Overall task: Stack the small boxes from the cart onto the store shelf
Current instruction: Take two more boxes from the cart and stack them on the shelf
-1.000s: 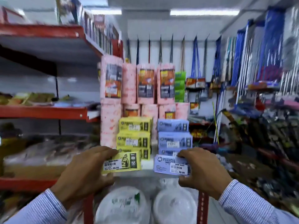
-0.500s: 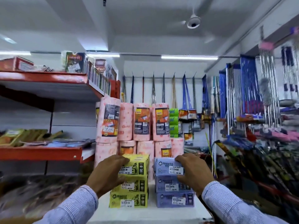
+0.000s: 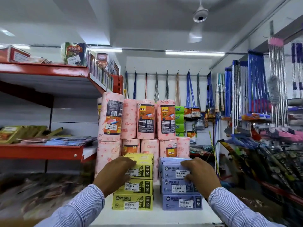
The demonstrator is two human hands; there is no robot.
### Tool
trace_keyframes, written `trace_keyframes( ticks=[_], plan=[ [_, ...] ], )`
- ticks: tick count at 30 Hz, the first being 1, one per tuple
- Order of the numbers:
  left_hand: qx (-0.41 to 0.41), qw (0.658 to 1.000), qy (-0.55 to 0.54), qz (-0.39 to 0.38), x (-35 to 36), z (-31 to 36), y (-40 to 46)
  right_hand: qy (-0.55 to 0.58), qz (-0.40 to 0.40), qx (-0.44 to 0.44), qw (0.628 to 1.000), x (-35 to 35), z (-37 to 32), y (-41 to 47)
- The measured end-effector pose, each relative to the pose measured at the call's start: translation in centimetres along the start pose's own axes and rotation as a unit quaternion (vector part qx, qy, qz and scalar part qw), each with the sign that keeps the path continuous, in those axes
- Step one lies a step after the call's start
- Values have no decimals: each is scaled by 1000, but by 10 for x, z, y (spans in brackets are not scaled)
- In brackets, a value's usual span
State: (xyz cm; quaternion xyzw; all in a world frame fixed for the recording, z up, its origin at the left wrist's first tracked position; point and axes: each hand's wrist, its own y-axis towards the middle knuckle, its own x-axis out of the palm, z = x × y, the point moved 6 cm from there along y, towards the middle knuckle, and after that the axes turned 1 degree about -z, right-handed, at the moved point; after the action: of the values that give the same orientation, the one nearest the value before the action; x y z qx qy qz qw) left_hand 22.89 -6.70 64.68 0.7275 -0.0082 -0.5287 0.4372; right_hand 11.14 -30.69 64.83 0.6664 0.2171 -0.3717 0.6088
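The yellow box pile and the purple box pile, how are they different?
The yellow pile stands left of the purple pile, apart from it. The left hand rests on the top yellow box, the right hand on the top purple one. Both piles are three boxes high, say Miracle, carry white price stickers and stand on the white shelf.

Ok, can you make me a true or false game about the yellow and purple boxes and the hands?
1. The left hand rests on the yellow boxes. True.
2. The right hand rests on the yellow stack. False: it is on the purple boxes.
3. Each stack is three boxes high. True.
4. Green paper rolls stand behind the boxes. False: the paper rolls are pink.
5. The boxes sit on a white shelf. True.
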Motion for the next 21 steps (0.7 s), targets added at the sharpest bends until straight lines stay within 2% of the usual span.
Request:
trace_keyframes(
  ticks=[5,10,13,17,21],
  plan=[
    [27,999,0,22,9,1,-4,33,43,-9,998,16,-20,-11],
    [71,990,79,90,25,-5,-23,17,143,-107,984,33,-94,-34],
    [51,985,117,114,38,-16,-44,44,145,-137,979,45,-133,-37],
    [49,984,141,95,54,-27,-54,81,116,-146,979,68,-157,-27],
    [51,986,140,75,62,-40,-52,69,98,-134,984,91,-162,-12]
  ],
)
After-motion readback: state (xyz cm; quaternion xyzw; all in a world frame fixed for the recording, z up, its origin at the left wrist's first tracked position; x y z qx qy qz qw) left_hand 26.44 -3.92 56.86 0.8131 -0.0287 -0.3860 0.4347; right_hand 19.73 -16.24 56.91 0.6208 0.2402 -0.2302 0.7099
